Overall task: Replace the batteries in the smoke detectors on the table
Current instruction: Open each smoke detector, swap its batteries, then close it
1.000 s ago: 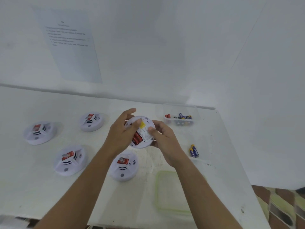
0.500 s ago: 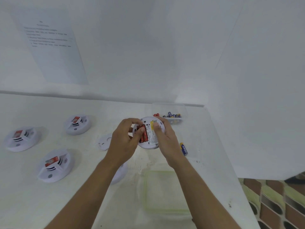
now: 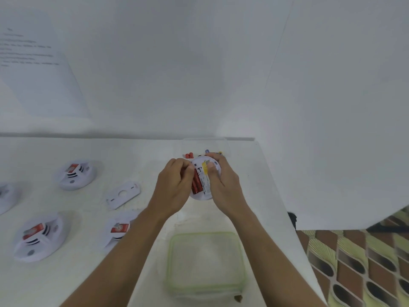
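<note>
Compared with a moment ago, the left hand [image 3: 174, 185] is closing tighter over the red batteries [image 3: 196, 186], its fingers [image 3: 186, 168] curling onto their top end. The right hand [image 3: 224, 185] is gripping the smoke detector [image 3: 202, 195] with curled fingers, holding it back-up just above the counter [image 3: 132, 151], near the battery box [image 3: 225, 145].

Looking down on a white worktop [image 3: 132, 156] standing in a corner of plain white walls [image 3: 199, 63]. Seeing a printed paper sheet [image 3: 33, 74] hanging at left, its text too blurred for reading. Glimpsing brown-and-yellow patterned floor tiles [image 3: 354, 262] lying beyond the worktop's right edge.
</note>
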`<state>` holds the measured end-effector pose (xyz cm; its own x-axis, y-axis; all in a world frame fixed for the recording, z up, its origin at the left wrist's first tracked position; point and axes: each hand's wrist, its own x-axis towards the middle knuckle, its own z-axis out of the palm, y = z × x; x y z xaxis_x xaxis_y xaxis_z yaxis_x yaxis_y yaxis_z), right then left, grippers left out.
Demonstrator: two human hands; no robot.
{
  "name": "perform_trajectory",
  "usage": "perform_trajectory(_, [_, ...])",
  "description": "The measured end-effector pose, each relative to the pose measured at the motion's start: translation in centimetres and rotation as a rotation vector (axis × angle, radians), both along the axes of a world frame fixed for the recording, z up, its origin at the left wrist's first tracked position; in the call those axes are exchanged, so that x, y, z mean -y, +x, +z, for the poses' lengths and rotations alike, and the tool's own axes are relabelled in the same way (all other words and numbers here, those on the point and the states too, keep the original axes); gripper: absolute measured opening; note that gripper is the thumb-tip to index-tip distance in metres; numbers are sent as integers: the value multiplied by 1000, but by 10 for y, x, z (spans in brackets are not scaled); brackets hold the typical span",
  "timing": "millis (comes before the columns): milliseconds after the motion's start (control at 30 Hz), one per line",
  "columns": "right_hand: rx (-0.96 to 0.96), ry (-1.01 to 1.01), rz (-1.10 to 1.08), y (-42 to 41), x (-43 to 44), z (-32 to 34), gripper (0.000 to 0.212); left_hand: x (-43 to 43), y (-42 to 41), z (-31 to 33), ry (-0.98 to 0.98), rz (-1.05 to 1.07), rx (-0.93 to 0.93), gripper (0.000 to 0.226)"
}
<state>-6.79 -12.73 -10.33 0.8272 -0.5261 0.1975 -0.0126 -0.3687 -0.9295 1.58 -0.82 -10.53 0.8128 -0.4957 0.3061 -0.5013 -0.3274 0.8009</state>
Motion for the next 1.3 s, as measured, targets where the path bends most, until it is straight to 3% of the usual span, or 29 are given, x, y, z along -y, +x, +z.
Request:
perform_trajectory(300, [18,1,-83,-11,32,-4,18,36,-23,-1,-163,-12,-36,19])
perform_trajectory(467, [33,-16,-181,-16,52,-8,25,41,-15,-7,-370,54,-280,18])
perform_trajectory(533, [32,25,-228,-19,62,-9,28,39,-8,-11,-208,45,-231,17])
perform_trajectory(700, [20,121,-258,-30,78,-10,27,50,-5,-24,463,-126,-19,22])
perform_trajectory(800, [8,133,-238,-34,82,-12,28,60,-8,-28,583,-165,9,25])
perform_trajectory(900, [-1,148,-215,-36,84,-14,28,63,-8,-24,537,-123,29,19])
perform_trajectory(1000, [-2,147,-199,-37,86,-15,27,62,-15,-15,278,-83,138,14])
perform_trajectory(1100, [4,133,-183,-36,87,-16,26,64,-24,-8,59,-146,231,28])
perform_trajectory(1300, [10,86,-114,-31,89,-15,28,74,-34,-6,128,-208,474,26])
